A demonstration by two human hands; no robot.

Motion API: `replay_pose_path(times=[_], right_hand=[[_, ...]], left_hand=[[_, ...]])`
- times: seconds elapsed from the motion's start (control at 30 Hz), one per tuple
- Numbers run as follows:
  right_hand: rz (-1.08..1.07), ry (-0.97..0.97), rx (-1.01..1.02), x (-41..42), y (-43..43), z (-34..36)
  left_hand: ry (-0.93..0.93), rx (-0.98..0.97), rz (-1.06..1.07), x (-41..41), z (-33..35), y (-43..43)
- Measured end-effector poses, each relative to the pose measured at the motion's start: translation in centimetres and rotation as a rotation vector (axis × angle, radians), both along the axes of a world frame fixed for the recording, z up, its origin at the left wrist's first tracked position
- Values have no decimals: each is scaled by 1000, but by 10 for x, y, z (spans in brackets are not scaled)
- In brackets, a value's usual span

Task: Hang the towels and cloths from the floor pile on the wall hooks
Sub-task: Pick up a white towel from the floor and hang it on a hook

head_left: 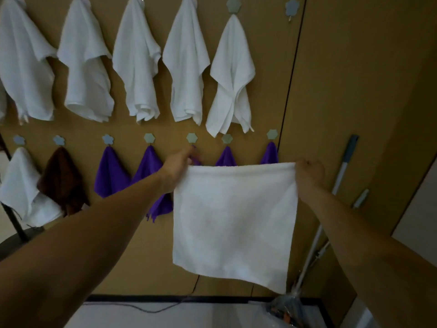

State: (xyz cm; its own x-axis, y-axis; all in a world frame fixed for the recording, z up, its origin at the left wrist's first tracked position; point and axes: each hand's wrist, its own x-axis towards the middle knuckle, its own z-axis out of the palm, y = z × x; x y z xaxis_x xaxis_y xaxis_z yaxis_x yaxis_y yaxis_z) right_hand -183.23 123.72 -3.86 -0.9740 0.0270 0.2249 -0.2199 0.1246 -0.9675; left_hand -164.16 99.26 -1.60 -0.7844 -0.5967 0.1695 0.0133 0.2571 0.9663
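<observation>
A square white towel (234, 216) hangs flat and spread wide in front of the brown wall (343, 91), held up by its two top corners. The left hand (179, 162) pinches the top left corner and the right hand (308, 172) has its fingers curled round the top right corner — the top edge runs taut between them. The lower edge hangs free above the floor (212, 316).

Behind the towel, a lower row of hooks (149, 138) carries purple cloths (111, 171), with a brown cloth (62, 178) and a small white cloth (19, 185) at the left end. The held towel covers the lower parts of the two rightmost purple ones. Farther up, five hung white towels (132, 60) sit side by side on an upper row — right of them one flower-shaped hook (292, 7) is bare.

At the right a pale mop handle (340, 171) leans against the wall, with a crumpled plastic bag (286, 306) near its lower end. A thin cable (146, 309) lies on the floor.
</observation>
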Motion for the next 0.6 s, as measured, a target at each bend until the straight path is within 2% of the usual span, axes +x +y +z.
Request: replay_pose_path(times=[0.1,0.17,0.2,0.27,0.33,0.37,0.5,0.6], right_hand=[[49,9,13,-19,12,8],[225,111,104,-31,18,12],[327,145,145,-34,21,14],[505,193,294,-45,28,20],[609,265,527,-59,34,24],[601,309,572,-69,36,28],[528,382,362,-103,31,53],[501,473,341,-126,19,68]], left_hand=[[-251,-366,-299,-17,7,3],[-407,-578,-414,-32,13,10],[-433,-624,-429,-41,16,14],[-386,-616,-396,-59,24,19],[-281,-496,-293,-78,30,22],[-234,-415,-238,-88,33,22],[-94,-201,-97,-130,43,38],[-11,-270,42,-163,60,52]])
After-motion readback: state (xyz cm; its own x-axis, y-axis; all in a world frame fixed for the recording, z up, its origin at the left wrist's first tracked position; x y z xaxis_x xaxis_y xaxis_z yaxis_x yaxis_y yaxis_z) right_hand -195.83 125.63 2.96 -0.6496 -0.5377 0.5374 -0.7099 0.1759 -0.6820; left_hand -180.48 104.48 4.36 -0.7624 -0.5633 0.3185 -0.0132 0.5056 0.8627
